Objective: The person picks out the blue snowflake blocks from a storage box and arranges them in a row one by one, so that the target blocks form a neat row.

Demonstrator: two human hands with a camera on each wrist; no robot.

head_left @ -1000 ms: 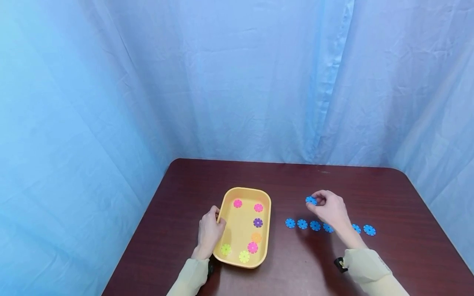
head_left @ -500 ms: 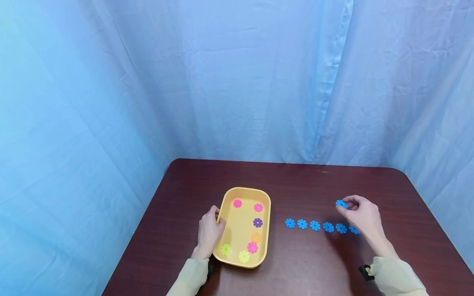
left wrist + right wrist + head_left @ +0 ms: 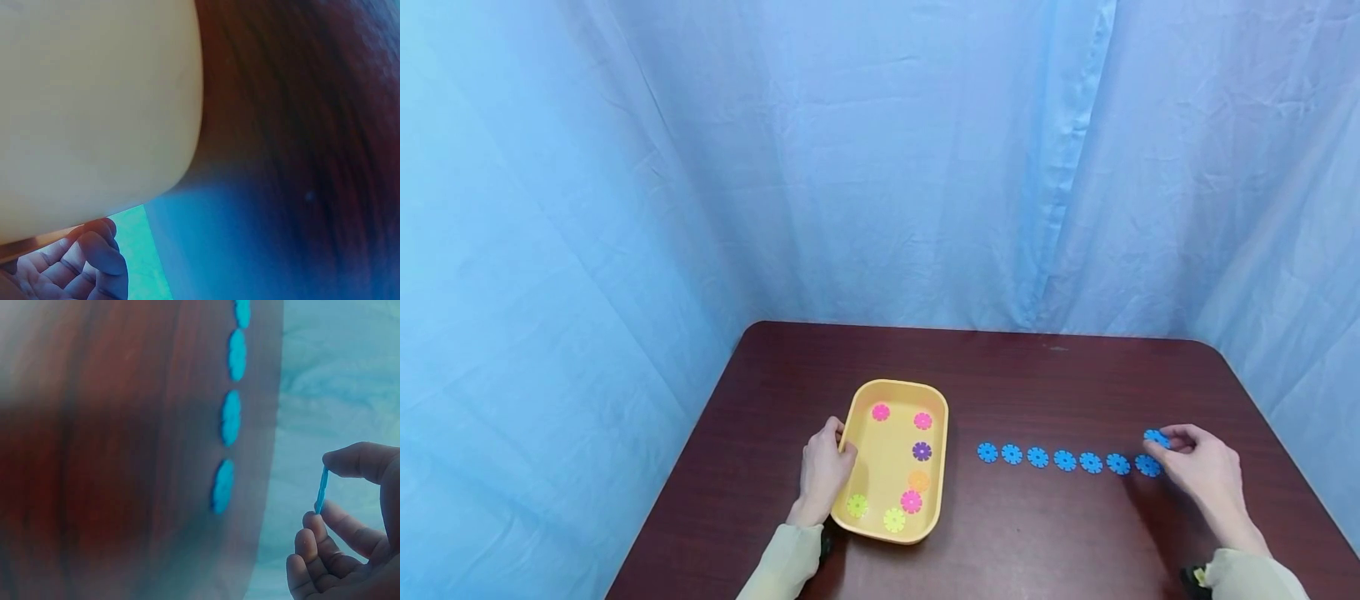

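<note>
A blue notched disc [image 3: 1156,437] is pinched between thumb and fingers of my right hand [image 3: 1208,475], raised over the right end of a row of several blue discs [image 3: 1064,461] lying on the table. In the right wrist view the pinched blue disc [image 3: 322,490] is seen edge-on. My left hand [image 3: 823,471] grips the left rim of a yellow tray [image 3: 887,537], thumb over the edge. The tray's outer wall [image 3: 94,112] fills much of the left wrist view. Inside lie pink [image 3: 881,412], purple [image 3: 922,451], orange [image 3: 918,481] and yellow-green [image 3: 857,505] discs.
The dark brown table [image 3: 1000,533] has rounded far corners. Light blue curtains [image 3: 887,167] hang behind it and along both sides. The disc row runs from just right of the tray toward the table's right side.
My right hand has moved to the right along the row, carrying the blue disc and lowering slightly. The left hand and the tray have stayed in place.
</note>
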